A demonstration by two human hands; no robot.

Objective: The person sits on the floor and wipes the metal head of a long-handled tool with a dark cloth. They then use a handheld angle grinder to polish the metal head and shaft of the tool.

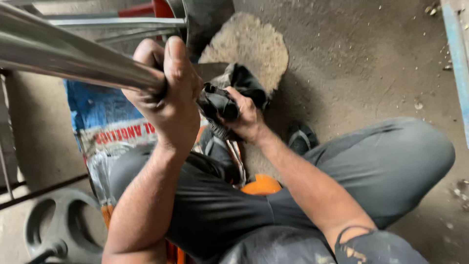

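A dusty grey concrete floor (371,54) fills the head view, scattered with small pale chips toward one and two o'clock, and a blue painted edge (459,58) runs down the right border at three o'clock. A round tan fibre mat (254,44) lies on the floor at twelve o'clock.

From ten o'clock a long shiny steel tube (63,54) slants in toward the centre. The left hand (168,93) is wrapped tightly around the tube's near end, fingers curled under and thumb up along the top. Just to its right, near the centre, the right hand (244,117) is closed in a grip on a crumpled black cloth (229,95), which is bunched against the end of the tube, touching it.

Below the hands the person's knees in grey trousers (391,161) spread toward four and seven o'clock, with a dark sandal (301,137) on the floor between them and the mat. A printed blue and white woven sack (105,122) lies at nine o'clock. A grey metal disc with round holes (61,222) sits at eight o'clock, and an orange rounded object (261,186) shows at six o'clock, partly hidden by the dark shirt.
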